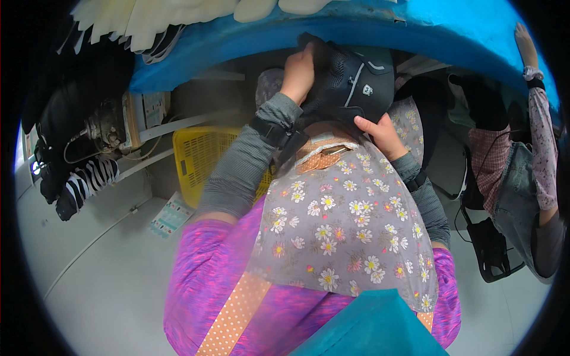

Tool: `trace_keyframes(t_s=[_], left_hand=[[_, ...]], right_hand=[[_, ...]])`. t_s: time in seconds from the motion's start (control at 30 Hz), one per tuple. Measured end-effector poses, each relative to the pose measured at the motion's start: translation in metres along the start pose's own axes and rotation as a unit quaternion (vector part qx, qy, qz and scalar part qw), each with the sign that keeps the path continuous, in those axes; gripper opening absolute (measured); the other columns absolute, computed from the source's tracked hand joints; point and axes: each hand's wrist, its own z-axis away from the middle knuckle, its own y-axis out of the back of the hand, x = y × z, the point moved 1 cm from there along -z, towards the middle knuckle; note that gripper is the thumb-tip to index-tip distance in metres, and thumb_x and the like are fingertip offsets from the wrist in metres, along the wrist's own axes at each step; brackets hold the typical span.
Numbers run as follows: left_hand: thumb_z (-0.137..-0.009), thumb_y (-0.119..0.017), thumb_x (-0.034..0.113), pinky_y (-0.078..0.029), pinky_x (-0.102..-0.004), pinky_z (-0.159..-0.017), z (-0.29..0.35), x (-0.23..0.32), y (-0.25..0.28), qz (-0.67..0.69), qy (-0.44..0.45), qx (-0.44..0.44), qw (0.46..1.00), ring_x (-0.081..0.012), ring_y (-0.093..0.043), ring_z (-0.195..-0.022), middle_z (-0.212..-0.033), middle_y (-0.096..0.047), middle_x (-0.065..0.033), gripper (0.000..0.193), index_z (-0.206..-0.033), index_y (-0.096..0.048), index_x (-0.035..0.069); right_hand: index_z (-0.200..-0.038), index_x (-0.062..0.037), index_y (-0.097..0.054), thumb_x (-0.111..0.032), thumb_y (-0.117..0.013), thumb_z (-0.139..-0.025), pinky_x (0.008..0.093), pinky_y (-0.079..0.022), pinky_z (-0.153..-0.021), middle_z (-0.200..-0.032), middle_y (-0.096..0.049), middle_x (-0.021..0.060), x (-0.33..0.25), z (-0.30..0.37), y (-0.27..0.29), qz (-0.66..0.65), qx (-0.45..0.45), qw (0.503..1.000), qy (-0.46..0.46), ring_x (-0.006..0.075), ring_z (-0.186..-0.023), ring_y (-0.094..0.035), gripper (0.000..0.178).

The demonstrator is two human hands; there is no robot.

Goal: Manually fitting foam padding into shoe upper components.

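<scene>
A dark sewn fabric piece [335, 83], with mesh texture, light grey piping and a small white emblem, is held above my lap, just below the edge of the blue-covered table. My left hand [299, 74] is closed on its upper left part, bunching the black cloth between thumb and fingers. At the lower right edge, my right hand [383, 133] grips it with the thumb on top; those fingers are partly hidden. I cannot tell exactly what the sewn piece is. A flowered grey apron [350, 225] covers my lap beneath it.
Cream-coloured flat pieces [148, 21] lie on the blue table cover [457, 35] at the far left. Black items, some white-striped [92, 181], pile at the left near a machine [107, 127]. A yellow basket [193, 160] stands below. Another person's hand [525, 46] touches the table at the right.
</scene>
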Motion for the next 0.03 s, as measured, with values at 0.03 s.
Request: trace_keyframes(t_s=[0.03], left_hand=[[-0.101,-0.051,0.035,-0.038,-0.0284,-0.061,0.0002,0.0029,-0.0002,0.002,-0.003,0.001,1.000,-0.0149,-0.041,-0.064,-0.069,-0.053,-0.0038,0.041,-0.085,-0.067,0.000]], right_hand=[[-0.143,-0.0021,-0.038,-0.014,-0.071,-0.086,0.0344,-0.040,-0.106,-0.138,-0.051,0.0112,-0.0024,-0.0023,0.0024,-0.038,-0.001,0.999,0.000,0.0214,-0.124,-0.050,0.067]])
